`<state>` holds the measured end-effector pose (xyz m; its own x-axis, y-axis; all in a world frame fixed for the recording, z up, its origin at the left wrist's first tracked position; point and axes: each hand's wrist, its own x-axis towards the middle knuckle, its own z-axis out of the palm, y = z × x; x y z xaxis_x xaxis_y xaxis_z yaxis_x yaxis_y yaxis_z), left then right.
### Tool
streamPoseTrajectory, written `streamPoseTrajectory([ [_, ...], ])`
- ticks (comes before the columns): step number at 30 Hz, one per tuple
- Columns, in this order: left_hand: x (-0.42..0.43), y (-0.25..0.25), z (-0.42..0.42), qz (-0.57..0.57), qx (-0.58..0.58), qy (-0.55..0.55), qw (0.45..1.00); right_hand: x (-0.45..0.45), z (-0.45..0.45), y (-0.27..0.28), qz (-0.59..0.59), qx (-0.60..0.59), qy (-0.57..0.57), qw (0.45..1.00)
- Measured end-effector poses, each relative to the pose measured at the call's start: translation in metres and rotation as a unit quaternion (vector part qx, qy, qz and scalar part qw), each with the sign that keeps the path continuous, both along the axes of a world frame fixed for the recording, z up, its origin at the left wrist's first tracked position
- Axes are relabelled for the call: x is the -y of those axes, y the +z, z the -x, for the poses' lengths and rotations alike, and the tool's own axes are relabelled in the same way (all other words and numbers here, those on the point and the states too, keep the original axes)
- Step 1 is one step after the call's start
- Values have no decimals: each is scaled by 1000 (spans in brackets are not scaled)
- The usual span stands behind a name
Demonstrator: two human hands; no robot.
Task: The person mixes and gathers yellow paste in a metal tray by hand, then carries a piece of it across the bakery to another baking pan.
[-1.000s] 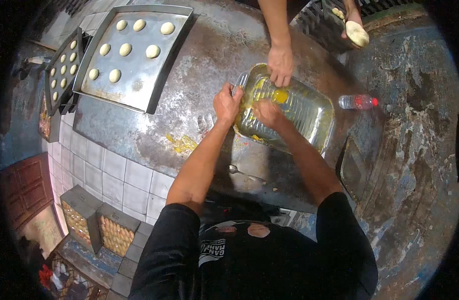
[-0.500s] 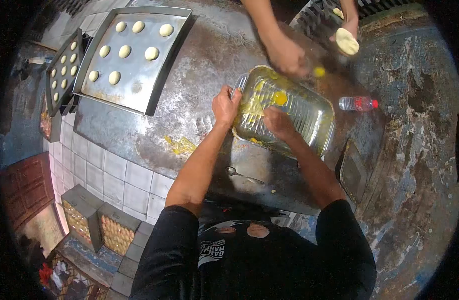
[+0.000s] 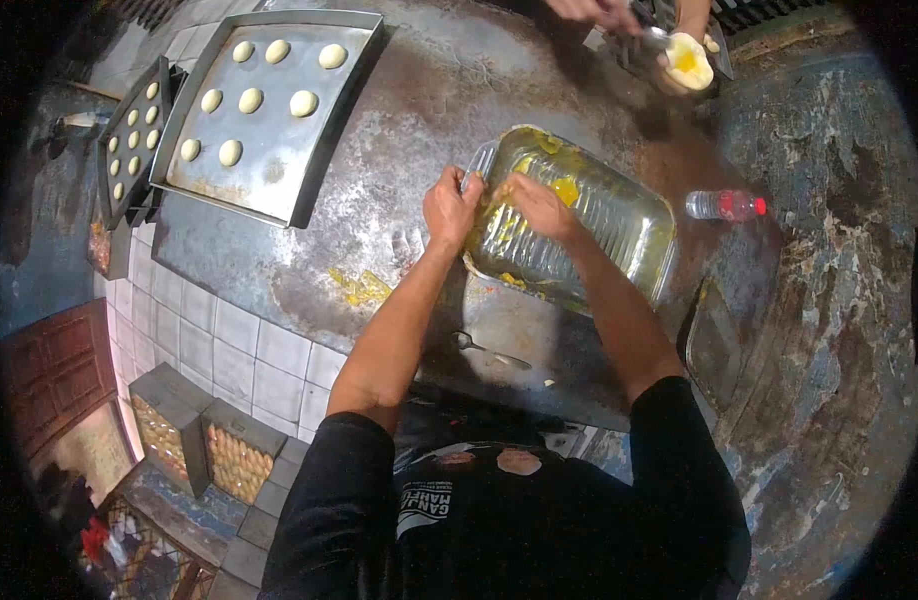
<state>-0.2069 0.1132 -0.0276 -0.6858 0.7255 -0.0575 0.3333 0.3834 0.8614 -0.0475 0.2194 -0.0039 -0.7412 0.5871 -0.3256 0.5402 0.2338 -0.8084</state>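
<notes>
A rectangular clear container (image 3: 634, 200) smeared with yellow filling stands tilted in view at the centre of the table. My left hand (image 3: 449, 212) is wrapped round its near left corner. Inside the container, my right hand (image 3: 539, 205) is over the left part, its fingers together at the yellow smears; whatever they hold is too small to make out. A small yellow lump (image 3: 564, 190) lies just beyond the right hand's fingers.
Dough balls sit on a large metal tray (image 3: 284, 170) and a smaller tray at the left. A bottle (image 3: 724, 206) lies at right, a spoon (image 3: 489, 350) nearby. At the top, a co-worker's hands hold flattened dough (image 3: 689, 63) with yellow filling.
The co-worker's reaching hand has left the container and is now beside the dough, which carries yellow filling. My right hand has moved up and left inside the container; my left hand stays at the corner.
</notes>
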Motion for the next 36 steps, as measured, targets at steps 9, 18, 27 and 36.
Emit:
streamPoseTrajectory([
  [9, -2, -8, 0, 15, -12, 4, 1000, 2, 13, -25, -157, 44, 59, 985],
  [18, -1, -8, -1, -10, -13, 4, 1000, 14, -17, -18, -188, -38, 78, 978],
  [27, 0, -2, -3, 5, -12, 0, 1000, 12, 20, -12, -392, 153, 232, 877],
  [36, 1, -1, -1, 13, -21, -5, 1000, -6, 17, -1, -447, 102, 382, 802],
])
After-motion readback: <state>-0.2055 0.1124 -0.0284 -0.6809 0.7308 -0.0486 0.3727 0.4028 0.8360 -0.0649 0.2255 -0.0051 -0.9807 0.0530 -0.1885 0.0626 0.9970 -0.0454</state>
